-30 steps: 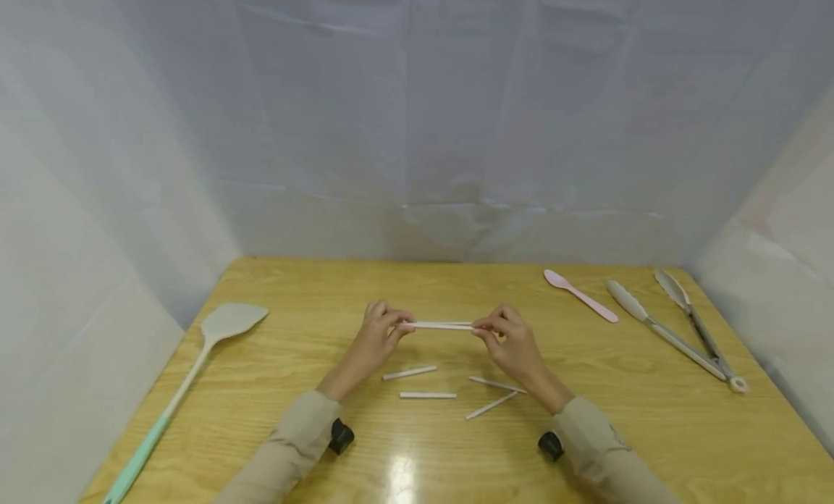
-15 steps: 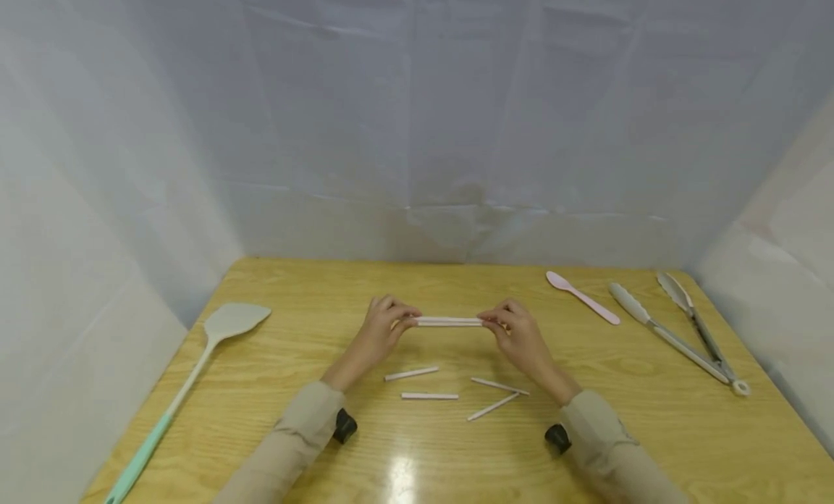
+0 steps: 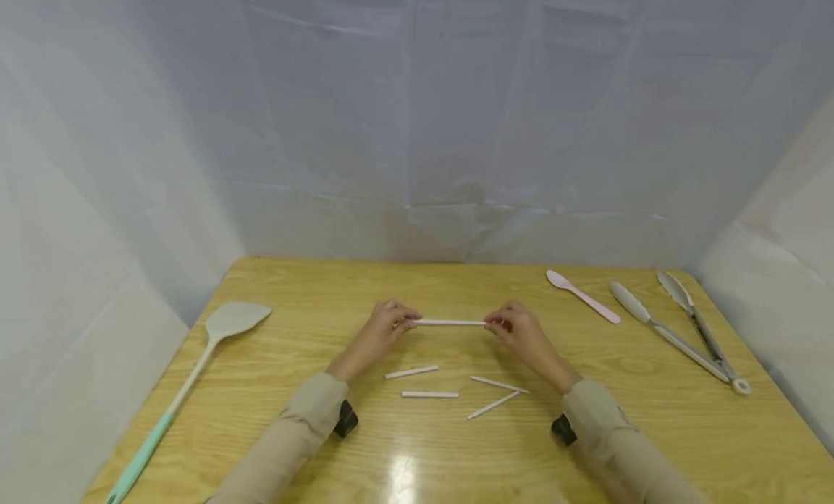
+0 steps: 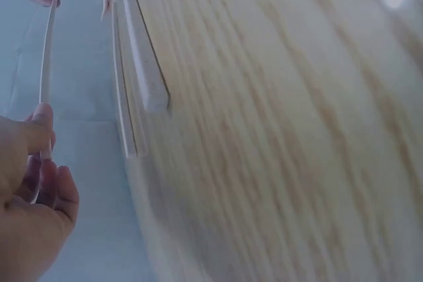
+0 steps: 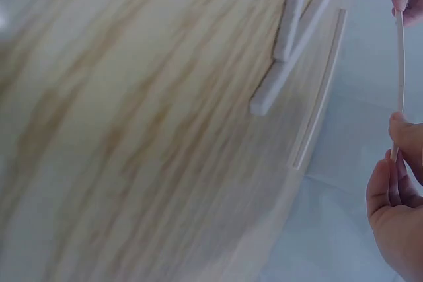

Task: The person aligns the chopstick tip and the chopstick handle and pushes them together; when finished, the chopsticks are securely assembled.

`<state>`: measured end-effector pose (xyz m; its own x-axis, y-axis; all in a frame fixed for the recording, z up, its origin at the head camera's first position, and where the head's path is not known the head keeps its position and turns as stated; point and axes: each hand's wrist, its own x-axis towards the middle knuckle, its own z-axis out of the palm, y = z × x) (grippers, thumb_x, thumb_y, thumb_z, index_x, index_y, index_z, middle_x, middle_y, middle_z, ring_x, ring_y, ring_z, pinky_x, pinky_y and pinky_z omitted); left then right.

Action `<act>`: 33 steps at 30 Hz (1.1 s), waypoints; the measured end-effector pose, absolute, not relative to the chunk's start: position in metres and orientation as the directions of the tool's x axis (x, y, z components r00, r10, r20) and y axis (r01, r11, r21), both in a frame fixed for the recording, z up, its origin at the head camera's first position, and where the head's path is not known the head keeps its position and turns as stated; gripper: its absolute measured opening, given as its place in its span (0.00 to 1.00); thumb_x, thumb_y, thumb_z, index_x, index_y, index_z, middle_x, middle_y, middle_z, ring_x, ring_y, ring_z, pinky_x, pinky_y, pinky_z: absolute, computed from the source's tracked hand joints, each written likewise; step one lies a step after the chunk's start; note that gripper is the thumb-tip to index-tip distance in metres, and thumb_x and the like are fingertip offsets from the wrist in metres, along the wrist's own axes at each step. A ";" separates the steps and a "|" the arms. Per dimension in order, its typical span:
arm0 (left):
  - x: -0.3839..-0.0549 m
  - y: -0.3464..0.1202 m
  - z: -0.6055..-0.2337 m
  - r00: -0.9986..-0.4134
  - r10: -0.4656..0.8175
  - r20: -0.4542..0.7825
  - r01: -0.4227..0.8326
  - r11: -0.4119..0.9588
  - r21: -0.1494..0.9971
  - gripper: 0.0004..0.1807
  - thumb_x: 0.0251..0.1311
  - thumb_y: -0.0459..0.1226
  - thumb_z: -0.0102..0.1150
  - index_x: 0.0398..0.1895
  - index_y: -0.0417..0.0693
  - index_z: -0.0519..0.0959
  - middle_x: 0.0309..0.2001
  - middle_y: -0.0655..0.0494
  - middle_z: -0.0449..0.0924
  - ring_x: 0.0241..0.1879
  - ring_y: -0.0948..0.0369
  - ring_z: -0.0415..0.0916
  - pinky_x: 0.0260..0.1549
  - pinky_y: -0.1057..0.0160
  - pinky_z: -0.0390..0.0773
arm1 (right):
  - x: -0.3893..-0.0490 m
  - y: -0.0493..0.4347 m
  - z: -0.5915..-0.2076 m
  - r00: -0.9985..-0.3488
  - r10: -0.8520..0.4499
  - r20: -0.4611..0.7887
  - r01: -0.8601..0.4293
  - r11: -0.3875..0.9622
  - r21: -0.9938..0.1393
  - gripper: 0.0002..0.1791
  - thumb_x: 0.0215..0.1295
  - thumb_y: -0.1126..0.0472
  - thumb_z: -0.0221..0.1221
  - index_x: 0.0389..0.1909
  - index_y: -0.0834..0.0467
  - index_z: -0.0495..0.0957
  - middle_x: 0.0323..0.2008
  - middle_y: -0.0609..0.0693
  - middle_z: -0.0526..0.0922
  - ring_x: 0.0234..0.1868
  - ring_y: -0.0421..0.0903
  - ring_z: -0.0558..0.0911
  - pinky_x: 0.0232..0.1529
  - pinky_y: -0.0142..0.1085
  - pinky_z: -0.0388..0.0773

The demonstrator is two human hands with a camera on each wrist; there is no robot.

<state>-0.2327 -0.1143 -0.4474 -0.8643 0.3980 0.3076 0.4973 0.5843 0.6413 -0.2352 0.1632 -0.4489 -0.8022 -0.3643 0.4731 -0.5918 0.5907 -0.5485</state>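
Observation:
A slim white stick (image 3: 451,322) stretches between both hands above the far-middle part of the table. My left hand (image 3: 386,329) pinches its left end between thumb and fingers; my right hand (image 3: 521,332) pinches its right end. In both wrist views the held stick (image 4: 46,64) bows slightly. Below it, another thin stick (image 5: 320,90) lies flat on the tabletop, overlapped by the held one in the head view. Nearer me lie several loose white sticks: two on the left (image 3: 410,372), and two on the right (image 3: 493,405) whose ends meet.
A spatula (image 3: 236,319) with a mint-green handle lies along the left side of the wooden table (image 3: 313,290). Over on the right are a pink spoon (image 3: 583,297) and spread metal tongs (image 3: 677,337). White sheeting (image 3: 365,127) stands behind the table and along both sides.
The hands have drawn slightly farther apart, mainly the right one moving right. Two white lines showed between them earlier; now they overlap as one. The loose sticks nearer me stay put.

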 end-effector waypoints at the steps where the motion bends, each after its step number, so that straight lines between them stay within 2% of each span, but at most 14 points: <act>1: -0.233 -0.114 -0.448 -0.871 0.396 0.291 0.483 0.588 0.649 0.10 0.63 0.33 0.56 0.44 0.38 0.81 0.38 0.50 0.76 0.41 0.55 0.68 0.40 0.57 0.71 | -0.236 0.164 -0.450 -0.802 -0.371 0.468 -0.593 0.591 -0.548 0.04 0.55 0.70 0.65 0.32 0.65 0.84 0.27 0.52 0.76 0.25 0.40 0.71 0.25 0.30 0.71; 8: -0.236 -0.111 -0.454 -0.885 0.409 0.221 0.447 0.615 0.650 0.08 0.63 0.31 0.56 0.42 0.38 0.82 0.39 0.48 0.77 0.44 0.52 0.69 0.47 0.53 0.71 | -0.242 0.168 -0.460 -0.808 -0.412 0.420 -0.588 0.612 -0.529 0.04 0.56 0.70 0.65 0.32 0.66 0.83 0.26 0.50 0.75 0.25 0.39 0.69 0.25 0.29 0.69; 15: -0.239 -0.110 -0.458 -0.874 0.440 0.208 0.459 0.603 0.653 0.07 0.60 0.28 0.58 0.40 0.34 0.82 0.36 0.46 0.78 0.38 0.54 0.74 0.40 0.59 0.76 | -0.248 0.173 -0.467 -0.834 -0.432 0.344 -0.550 0.602 -0.579 0.04 0.57 0.70 0.64 0.33 0.67 0.83 0.25 0.50 0.75 0.26 0.39 0.70 0.26 0.29 0.70; 22: -0.239 -0.111 -0.460 -0.908 0.409 0.087 0.345 0.618 0.706 0.07 0.61 0.32 0.59 0.40 0.38 0.82 0.39 0.48 0.79 0.37 0.58 0.73 0.39 0.61 0.75 | -0.250 0.176 -0.473 -0.889 -0.401 0.221 -0.439 0.606 -0.664 0.03 0.58 0.69 0.63 0.33 0.65 0.84 0.28 0.50 0.78 0.30 0.40 0.73 0.31 0.30 0.72; 33: -0.243 -0.115 -0.464 -0.911 0.401 0.095 0.345 0.618 0.706 0.07 0.60 0.32 0.61 0.38 0.37 0.82 0.34 0.51 0.78 0.33 0.62 0.71 0.35 0.65 0.73 | -0.255 0.177 -0.474 -0.905 -0.389 0.172 -0.397 0.626 -0.672 0.05 0.59 0.64 0.65 0.32 0.62 0.85 0.28 0.50 0.78 0.31 0.41 0.72 0.33 0.32 0.70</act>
<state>-0.2426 -0.1149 -0.4640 -0.9111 0.4011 0.0948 0.3455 0.6179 0.7063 -0.2552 0.1766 -0.4742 -0.9050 -0.3891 0.1722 -0.3968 0.6258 -0.6715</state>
